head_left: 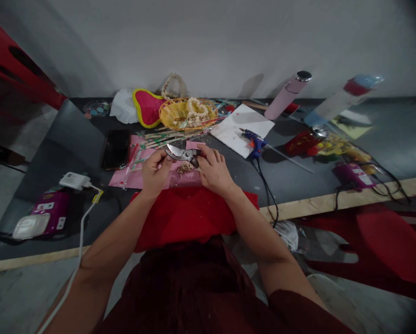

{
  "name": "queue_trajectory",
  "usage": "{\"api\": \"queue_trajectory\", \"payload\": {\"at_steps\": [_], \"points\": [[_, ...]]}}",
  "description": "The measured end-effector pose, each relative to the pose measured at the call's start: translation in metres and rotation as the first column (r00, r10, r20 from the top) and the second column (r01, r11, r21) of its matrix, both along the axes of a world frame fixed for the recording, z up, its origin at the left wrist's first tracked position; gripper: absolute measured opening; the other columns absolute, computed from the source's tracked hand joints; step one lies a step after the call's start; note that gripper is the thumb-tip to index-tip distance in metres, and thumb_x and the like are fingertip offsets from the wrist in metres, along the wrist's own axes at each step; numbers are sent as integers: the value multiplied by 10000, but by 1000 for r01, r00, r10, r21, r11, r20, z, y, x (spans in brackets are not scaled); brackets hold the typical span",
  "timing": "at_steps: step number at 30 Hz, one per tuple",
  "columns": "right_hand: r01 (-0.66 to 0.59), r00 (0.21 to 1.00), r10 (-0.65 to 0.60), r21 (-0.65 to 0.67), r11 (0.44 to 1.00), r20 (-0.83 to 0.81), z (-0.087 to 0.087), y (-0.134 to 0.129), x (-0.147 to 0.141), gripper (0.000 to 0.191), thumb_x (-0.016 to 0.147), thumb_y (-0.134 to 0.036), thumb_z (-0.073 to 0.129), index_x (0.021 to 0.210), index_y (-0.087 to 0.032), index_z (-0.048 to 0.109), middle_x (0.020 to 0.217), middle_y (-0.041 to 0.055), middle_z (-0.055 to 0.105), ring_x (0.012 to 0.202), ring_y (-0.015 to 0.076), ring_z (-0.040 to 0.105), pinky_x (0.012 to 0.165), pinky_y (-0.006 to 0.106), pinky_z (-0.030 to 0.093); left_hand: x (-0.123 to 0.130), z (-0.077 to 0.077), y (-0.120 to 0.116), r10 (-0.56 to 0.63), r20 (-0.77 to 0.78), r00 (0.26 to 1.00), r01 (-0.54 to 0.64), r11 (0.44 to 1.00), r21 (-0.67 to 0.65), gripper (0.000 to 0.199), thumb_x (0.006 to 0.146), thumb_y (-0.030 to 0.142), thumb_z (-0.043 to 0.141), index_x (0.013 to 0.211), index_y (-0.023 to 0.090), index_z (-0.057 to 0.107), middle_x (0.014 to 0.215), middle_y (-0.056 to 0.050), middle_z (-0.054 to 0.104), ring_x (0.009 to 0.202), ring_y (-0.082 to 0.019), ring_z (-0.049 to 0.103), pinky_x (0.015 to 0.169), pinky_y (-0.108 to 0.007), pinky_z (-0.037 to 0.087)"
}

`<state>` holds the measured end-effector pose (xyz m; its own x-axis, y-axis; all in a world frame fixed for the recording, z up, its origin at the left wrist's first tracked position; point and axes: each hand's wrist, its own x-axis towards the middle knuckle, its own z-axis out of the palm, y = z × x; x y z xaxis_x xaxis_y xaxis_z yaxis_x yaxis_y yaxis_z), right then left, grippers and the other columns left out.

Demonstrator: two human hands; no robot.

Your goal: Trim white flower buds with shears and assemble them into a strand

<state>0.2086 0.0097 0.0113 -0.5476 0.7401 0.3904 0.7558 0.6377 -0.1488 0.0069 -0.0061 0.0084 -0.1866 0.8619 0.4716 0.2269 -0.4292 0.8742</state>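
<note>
A pair of pruning shears (184,153) lies across the gap between my hands, its curved blade pointing left. My right hand (215,170) is closed around the handles. Beside the blade tip, my left hand (155,172) is closed in a pinch; whatever sits between its thumb and fingers is too small to make out. Just below the shears is a small beige, knobbly cluster (185,168) over pink paper (142,180). Thin patterned sticks (166,135) lie loosely behind my hands. A red cloth (190,218) hangs at the table edge in front of me.
Behind are a yellow basket (166,121) with a beige beaded string and a red, yellow-edged piece (148,109). A phone (115,149) lies left. To the right are a glue gun (255,141) with cord, white paper (234,127), a pink flask (286,97) and a red can (303,141).
</note>
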Motion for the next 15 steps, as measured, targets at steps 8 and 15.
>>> {"api": "queue_trajectory", "payload": {"at_steps": [8, 15], "points": [[6, 1000, -6, 17, 1000, 22, 1, 1, 0, 299, 877, -202, 428, 1151, -214, 547, 1437, 98, 409, 1187, 314, 407, 884, 471, 398, -1, 1, -1, -12, -7, 1000, 12, 1000, 18, 220, 857, 395, 590, 816, 189, 653, 723, -17, 634, 680, -129, 582, 646, -256, 453], [-5, 999, 5, -20, 1000, 45, 1, 3, 3, 326, 857, -196, 446, 1166, -201, 550, 1435, 102, 410, 1142, 310, 419, 877, 460, 392, -2, -2, 1, -27, -3, 1000, 27, 999, 20, 197, 857, 358, 598, 787, 185, 658, 697, -5, 631, 650, -116, 571, 613, -233, 433]]}}
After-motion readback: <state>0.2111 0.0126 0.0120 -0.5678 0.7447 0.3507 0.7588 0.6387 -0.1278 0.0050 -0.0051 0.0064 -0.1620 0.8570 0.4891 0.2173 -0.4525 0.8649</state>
